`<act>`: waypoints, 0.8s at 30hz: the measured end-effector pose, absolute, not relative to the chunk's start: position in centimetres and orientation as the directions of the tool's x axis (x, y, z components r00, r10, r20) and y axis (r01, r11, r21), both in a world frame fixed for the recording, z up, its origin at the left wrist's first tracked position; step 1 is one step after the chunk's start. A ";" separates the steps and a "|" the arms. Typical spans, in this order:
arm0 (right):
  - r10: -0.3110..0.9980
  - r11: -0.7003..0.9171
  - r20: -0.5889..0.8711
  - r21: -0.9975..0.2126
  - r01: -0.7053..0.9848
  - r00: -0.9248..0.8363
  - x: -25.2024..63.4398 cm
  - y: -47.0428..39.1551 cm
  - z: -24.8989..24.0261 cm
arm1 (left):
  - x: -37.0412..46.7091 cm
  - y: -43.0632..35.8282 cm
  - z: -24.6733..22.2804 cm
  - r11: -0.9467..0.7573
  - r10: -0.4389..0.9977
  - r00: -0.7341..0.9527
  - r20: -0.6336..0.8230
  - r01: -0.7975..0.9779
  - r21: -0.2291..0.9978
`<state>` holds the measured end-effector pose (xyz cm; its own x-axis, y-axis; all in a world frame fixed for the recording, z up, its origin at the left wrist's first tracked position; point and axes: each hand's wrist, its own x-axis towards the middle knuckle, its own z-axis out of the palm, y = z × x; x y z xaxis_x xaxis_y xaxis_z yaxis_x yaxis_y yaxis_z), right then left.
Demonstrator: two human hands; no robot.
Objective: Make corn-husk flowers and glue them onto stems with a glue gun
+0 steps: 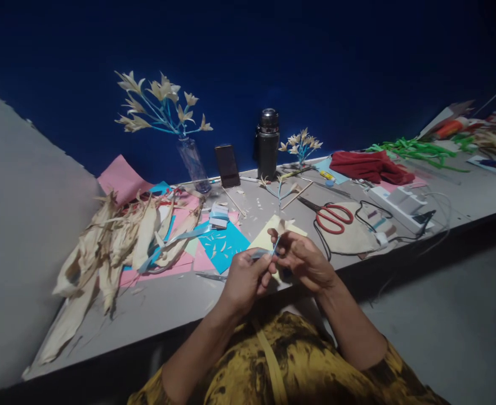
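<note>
Close together over the table's front edge, my two hands work on a small husk flower point(285, 226) with a thin blue stem. My left hand point(245, 278) is closed, pinching a strip of light blue tape point(258, 254) against the lower stem. Higher up, the fingers of my right hand point(307, 260) close around the stem just under the cream petals. A yellow sheet of paper point(264, 239) lies beneath the hands. Just beyond stands a small branch with husk flowers point(279, 191). Scissors with red handles point(334, 218) rest to the right of my right hand.
Dried corn husks point(108, 242) pile up at the left. Blue paper point(224, 244) carries petal scraps. At the back are a vase point(192, 163) of husk flowers, a phone point(227, 166) and a dark flask point(268, 146). Red cloth point(370, 166) and a power strip point(400, 205) lie right.
</note>
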<state>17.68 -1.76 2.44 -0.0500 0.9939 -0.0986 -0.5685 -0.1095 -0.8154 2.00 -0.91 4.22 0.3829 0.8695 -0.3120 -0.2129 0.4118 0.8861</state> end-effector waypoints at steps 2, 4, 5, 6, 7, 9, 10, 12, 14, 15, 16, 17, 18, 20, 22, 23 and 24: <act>0.988 -0.146 -0.089 -0.799 -0.583 -0.126 18.3 -2.0 2.1 | 1.9 -0.9 4.5 0.490 0.831 0.433 -0.348 -0.276 0.827; 0.986 -0.162 -0.118 -0.804 -0.572 -0.114 18.7 -2.2 1.7 | 1.8 -0.9 4.7 0.537 0.803 0.474 -0.360 -0.313 0.783; 0.986 -0.167 -0.134 -0.814 -0.557 -0.100 18.8 -2.3 1.5 | 1.8 -1.0 4.7 0.552 0.793 0.488 -0.364 -0.326 0.767; 0.985 -0.171 -0.147 -0.826 -0.537 -0.087 18.7 -2.3 1.3 | 1.8 -1.0 4.8 0.567 0.784 0.500 -0.368 -0.334 0.753; 0.985 -0.174 -0.157 -0.839 -0.516 -0.077 18.5 -2.3 1.2 | 1.8 -0.9 4.8 0.580 0.775 0.512 -0.371 -0.342 0.739; 0.984 -0.174 -0.175 -0.864 -0.472 -0.042 18.1 -2.3 1.1 | 1.7 -0.9 4.8 0.602 0.758 0.534 -0.374 -0.353 0.716; 0.983 -0.169 -0.184 -0.873 -0.457 -0.012 17.8 -2.4 1.1 | 1.7 -0.9 4.8 0.608 0.753 0.541 -0.374 -0.355 0.710; 0.978 -0.148 -0.198 -0.883 -0.446 0.066 17.5 -2.4 1.2 | 1.6 -0.9 4.8 0.598 0.761 0.533 -0.369 -0.357 0.717; 0.976 -0.114 -0.183 -0.891 -0.438 0.118 17.3 -2.5 1.3 | 1.6 -0.9 4.8 0.558 0.794 0.491 -0.358 -0.356 0.750; 0.978 -0.091 -0.162 -0.897 -0.433 0.130 17.2 -2.6 1.3 | 1.7 -1.0 4.8 0.532 0.813 0.464 -0.350 -0.351 0.770; 0.981 -0.066 -0.138 -0.902 -0.427 0.140 17.0 -2.6 1.2 | 1.7 -1.0 4.8 0.507 0.831 0.438 -0.342 -0.345 0.789; 0.982 -0.042 -0.116 -0.906 -0.421 0.151 16.9 -2.7 1.1 | 1.7 -1.0 4.7 0.486 0.845 0.416 -0.336 -0.338 0.806; 0.982 -0.023 -0.099 -0.910 -0.415 0.162 16.7 -2.8 0.9 | 1.8 -1.0 4.6 0.468 0.857 0.396 -0.330 -0.329 0.820; 0.978 0.008 -0.072 -0.924 -0.383 0.193 16.3 -2.8 0.5 | 1.8 -1.0 4.5 0.441 0.873 0.367 -0.320 -0.317 0.840; 0.972 0.039 -0.032 -0.956 -0.290 0.234 16.1 -2.9 0.1 | 1.8 -0.9 4.4 0.436 0.875 0.365 -0.317 -0.314 0.843; 0.967 0.053 -0.005 -0.974 -0.218 0.256 16.0 -2.9 0.0 | 1.8 -0.9 4.4 0.443 0.870 0.376 -0.319 -0.315 0.839; 0.961 0.064 0.022 -0.988 -0.141 0.277 16.0 -3.0 0.0 | 1.8 -1.0 4.4 0.455 0.863 0.389 -0.322 -0.319 0.832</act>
<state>16.02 -2.99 -0.03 0.2769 0.9606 0.0222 -0.1414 0.0636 -0.9879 1.81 -0.95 4.42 0.3893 0.8628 -0.3224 -0.3187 0.4546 0.8317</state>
